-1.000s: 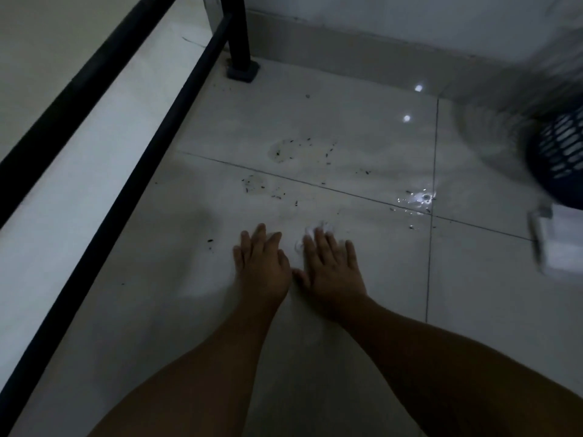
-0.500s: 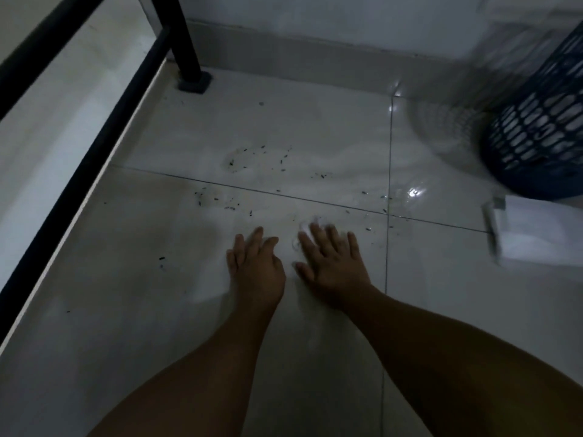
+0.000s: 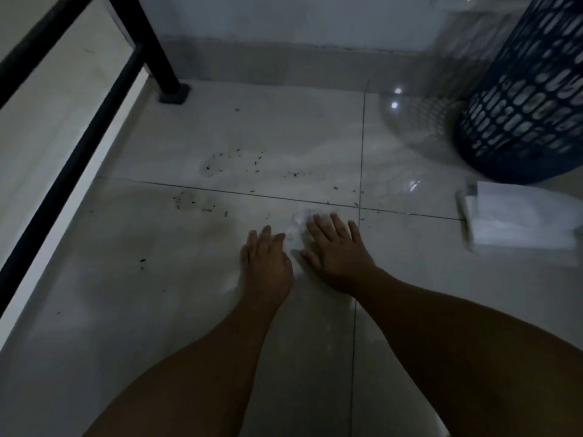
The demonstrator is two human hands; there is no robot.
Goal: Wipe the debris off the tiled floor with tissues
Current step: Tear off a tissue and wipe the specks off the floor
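Observation:
Both hands lie flat on the pale tiled floor (image 3: pixel 132 310). My right hand (image 3: pixel 339 252) presses a crumpled white tissue (image 3: pixel 299 220) to the tile; the tissue sticks out past the fingertips and the index side. My left hand (image 3: pixel 266 264) rests palm down just left of it, fingers together, holding nothing. Small dark specks of debris (image 3: pixel 202 206) are scattered ahead of the hands along the grout line, with another patch of debris (image 3: pixel 233 160) on the far tile. The room is dim.
A dark blue perforated plastic basket (image 3: pixel 530 99) stands at the right by the wall. A white tissue pack (image 3: pixel 517 220) lies on the floor in front of it. A black metal frame (image 3: pixel 79 146) with a footed leg (image 3: pixel 175 93) runs along the left.
The view has shifted right, bringing the basket and tissue pack further in. My right hand with the tissue has slid a little to the right; the left hand stays flat.

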